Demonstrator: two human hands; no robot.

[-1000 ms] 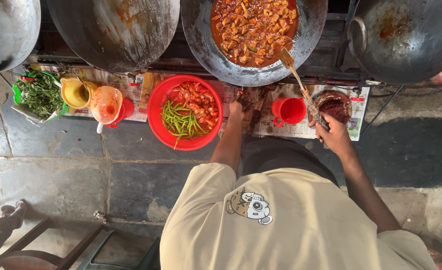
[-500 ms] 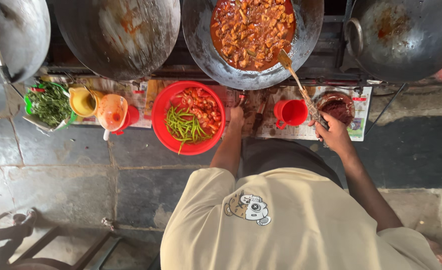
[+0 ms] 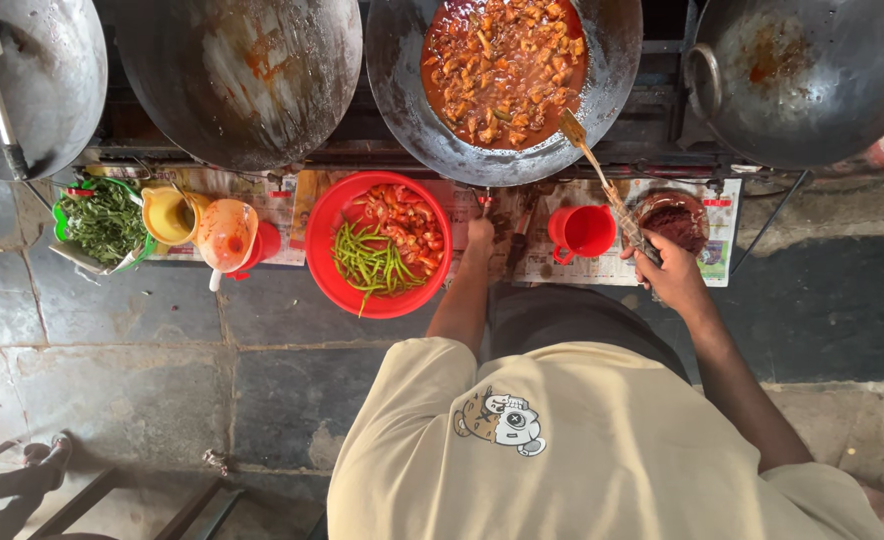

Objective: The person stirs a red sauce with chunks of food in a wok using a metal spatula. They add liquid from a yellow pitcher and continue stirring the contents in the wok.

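While your right hand (image 3: 674, 272) clamps the ladle (image 3: 602, 187) handle, its blade rests in the curry wok (image 3: 507, 85) ahead. Just left stands a red mug (image 3: 582, 232); farther left, your left hand (image 3: 480, 236), fingers curled, touches the ledge beside the red bowl (image 3: 382, 245).

Soft, even daylight fills the scene, with no single strong source to pick out. Shadows are weak: a faint dark patch lies on the stone floor (image 3: 142, 380) below the table (image 3: 602, 265), and the ground to the right of the right hand (image 3: 674, 272) is noticeably darker. The curry wok (image 3: 507, 85), above the fingers (image 3: 652, 252), shows a mild wet sheen on its sauce; the empty woks give dull grey reflections without harsh glare. Focus is sharp across the middle, colours saturated, the red bowl (image 3: 347, 290) vivid. Wide-angle distortion bends the outer woks and floor slabs at the frame edges. The corners look slightly softer.
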